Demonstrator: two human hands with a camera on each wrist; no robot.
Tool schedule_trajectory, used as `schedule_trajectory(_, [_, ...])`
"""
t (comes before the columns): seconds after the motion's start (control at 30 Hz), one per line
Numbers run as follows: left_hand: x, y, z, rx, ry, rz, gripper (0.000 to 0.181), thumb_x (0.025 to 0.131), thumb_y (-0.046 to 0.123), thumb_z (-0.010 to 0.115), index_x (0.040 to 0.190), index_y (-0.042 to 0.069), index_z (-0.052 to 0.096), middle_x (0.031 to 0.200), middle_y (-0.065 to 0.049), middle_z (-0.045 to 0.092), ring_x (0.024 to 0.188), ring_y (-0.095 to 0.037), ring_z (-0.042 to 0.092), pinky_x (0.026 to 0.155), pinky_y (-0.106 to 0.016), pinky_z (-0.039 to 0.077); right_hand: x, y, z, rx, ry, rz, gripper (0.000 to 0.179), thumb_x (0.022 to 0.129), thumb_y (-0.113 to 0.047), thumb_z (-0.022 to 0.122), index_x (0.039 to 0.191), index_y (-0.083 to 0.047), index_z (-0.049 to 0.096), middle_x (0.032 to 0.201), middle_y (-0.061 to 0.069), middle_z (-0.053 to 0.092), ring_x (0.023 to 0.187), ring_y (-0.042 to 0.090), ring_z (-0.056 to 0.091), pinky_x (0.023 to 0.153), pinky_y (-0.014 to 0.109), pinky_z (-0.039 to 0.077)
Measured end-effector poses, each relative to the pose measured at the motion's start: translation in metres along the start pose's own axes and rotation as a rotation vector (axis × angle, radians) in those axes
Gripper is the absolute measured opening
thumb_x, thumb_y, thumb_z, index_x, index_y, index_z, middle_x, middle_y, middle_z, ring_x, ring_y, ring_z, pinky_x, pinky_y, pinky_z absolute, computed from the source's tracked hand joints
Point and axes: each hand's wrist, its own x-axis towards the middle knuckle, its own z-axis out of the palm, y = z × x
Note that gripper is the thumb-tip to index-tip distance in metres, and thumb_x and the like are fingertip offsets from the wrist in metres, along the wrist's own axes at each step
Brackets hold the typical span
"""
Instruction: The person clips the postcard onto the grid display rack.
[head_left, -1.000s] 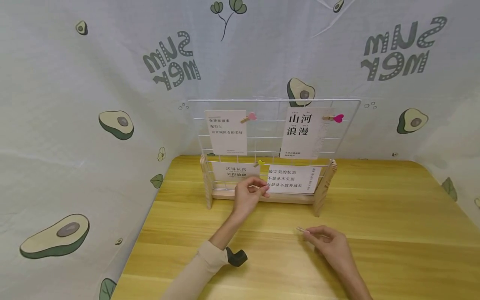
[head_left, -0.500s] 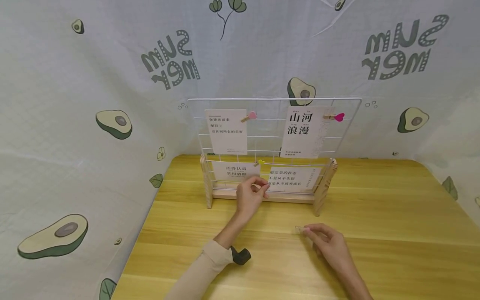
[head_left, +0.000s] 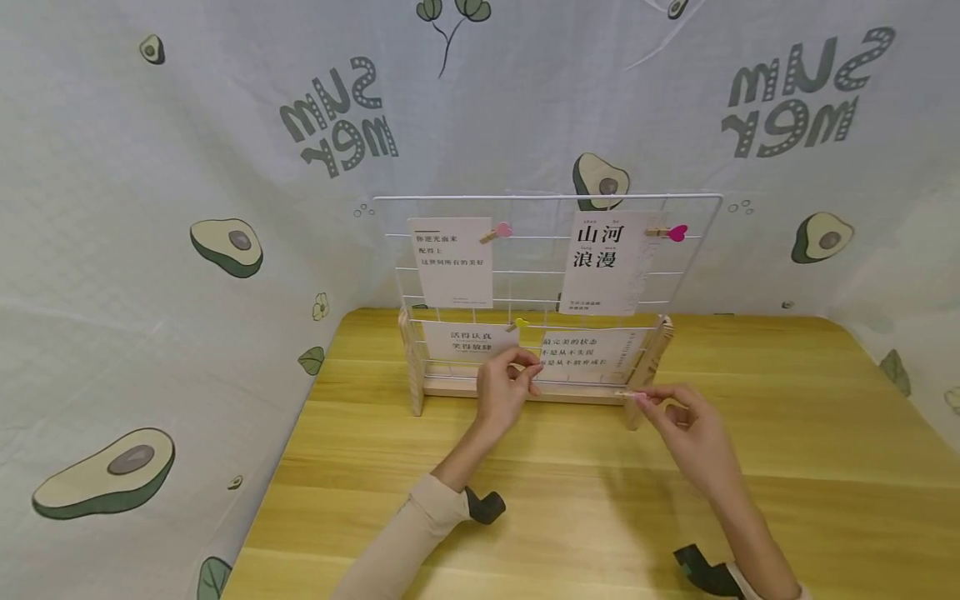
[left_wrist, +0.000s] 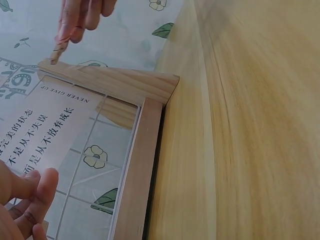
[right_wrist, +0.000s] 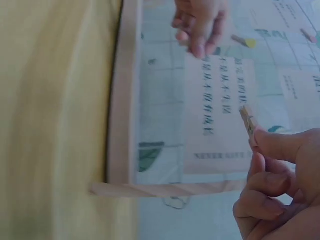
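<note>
My left hand (head_left: 504, 387) pinches the left edge of a white card (head_left: 585, 357) with printed lettering, holding it against the lower right of a white wire grid (head_left: 525, 272). Between thumb and finger of my right hand (head_left: 693, 433) is a small wooden clothespin (right_wrist: 248, 121), in front of the stand's right end and apart from the card. In the right wrist view its bare wooden end points toward the card. The grid stands upright in a wooden base (left_wrist: 134, 175). A yellow-topped clothespin (head_left: 517, 325) fastens another card (head_left: 467, 342) to the left.
Two upright cards hang higher on the grid: one card (head_left: 453, 265) with a pink heart clothespin (head_left: 498, 231), one card (head_left: 603, 275) with a magenta heart clothespin (head_left: 671, 233). The wooden table (head_left: 570, 492) extends in front; a printed cloth (head_left: 247, 125) hangs behind.
My right hand has risen from low over the table toward the stand's right end, carrying the clothespin. The held card has shifted slightly upward and right; my left hand keeps its pinch.
</note>
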Motion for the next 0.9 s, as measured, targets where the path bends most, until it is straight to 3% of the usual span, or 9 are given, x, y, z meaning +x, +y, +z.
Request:
schedule_trajectory(0.27, [0.002, 0.003, 0.002, 0.044, 0.022, -0.007, 0.005, 0.091, 0.006, 0.078, 0.091, 0.003, 0.075, 0.091, -0.01, 0.077, 0.046, -0.009, 0.064, 0.04, -0.02, 0.044, 0.039, -0.023, -0.015, -0.126, 0.182, -0.293, 0.007, 0.089, 0.006, 0.074, 0.096, 0.003, 0.074, 0.087, 0.0, 0.053, 0.064, 0.002, 0.031, 0.052, 0.021, 0.027])
schedule_trajectory(0.43, [0.002, 0.005, 0.004, 0.07, 0.051, -0.015, 0.005, 0.091, 0.009, 0.079, 0.09, 0.006, 0.075, 0.091, -0.008, 0.078, 0.043, -0.007, 0.062, 0.037, -0.02, 0.039, 0.059, -0.036, -0.019, -0.311, 0.243, -0.452, 0.01, 0.084, 0.004, 0.08, 0.089, 0.001, 0.072, 0.087, 0.008, 0.058, 0.065, -0.001, 0.03, 0.053, 0.017, 0.025])
schedule_trajectory(0.63, [0.002, 0.005, 0.006, 0.108, 0.076, -0.006, 0.004, 0.091, 0.008, 0.079, 0.089, 0.008, 0.075, 0.091, -0.006, 0.079, 0.042, -0.009, 0.063, 0.037, -0.019, 0.039, 0.072, -0.046, -0.018, -0.446, 0.245, -0.486, 0.011, 0.083, -0.002, 0.083, 0.085, -0.004, 0.072, 0.086, 0.007, 0.061, 0.06, 0.003, 0.029, 0.048, 0.022, 0.023])
schedule_trajectory(0.9, [0.0, 0.008, 0.009, 0.168, 0.114, 0.016, 0.004, 0.09, 0.009, 0.079, 0.09, 0.009, 0.075, 0.092, -0.004, 0.08, 0.041, -0.003, 0.06, 0.04, -0.018, 0.038, 0.081, -0.052, -0.019, -0.487, 0.225, -0.473, 0.01, 0.085, -0.004, 0.082, 0.081, -0.002, 0.074, 0.08, 0.007, 0.058, 0.054, 0.012, 0.036, 0.045, 0.026, 0.025])
